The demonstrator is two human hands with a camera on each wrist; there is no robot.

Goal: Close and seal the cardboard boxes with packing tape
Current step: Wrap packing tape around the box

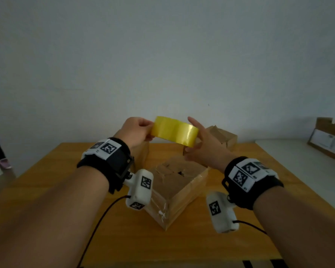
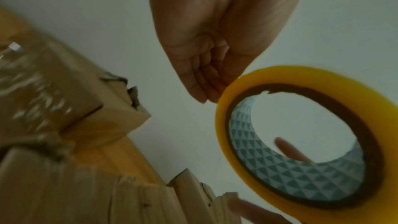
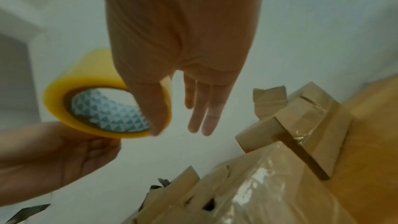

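A yellow roll of packing tape (image 1: 174,131) is held in the air above the boxes. My left hand (image 1: 141,129) pinches its left edge, fingertips curled against the rim (image 2: 221,125). My right hand (image 1: 201,144) is at the roll's right end with its fingers straight. In the right wrist view its thumb (image 3: 150,108) lies across the face of the roll (image 3: 86,71) and the other fingers (image 3: 202,108) stand clear of it. Below the hands sits a cardboard box (image 1: 174,182) with its top flaps folded in and clear tape on its near corner.
A smaller taped box (image 1: 222,136) stands behind on the right, and another box (image 1: 143,153) behind my left hand. Further right, a labelled box (image 1: 329,140) rests on a white surface. The wooden table (image 1: 46,180) carries the wrist-camera cables (image 1: 97,225).
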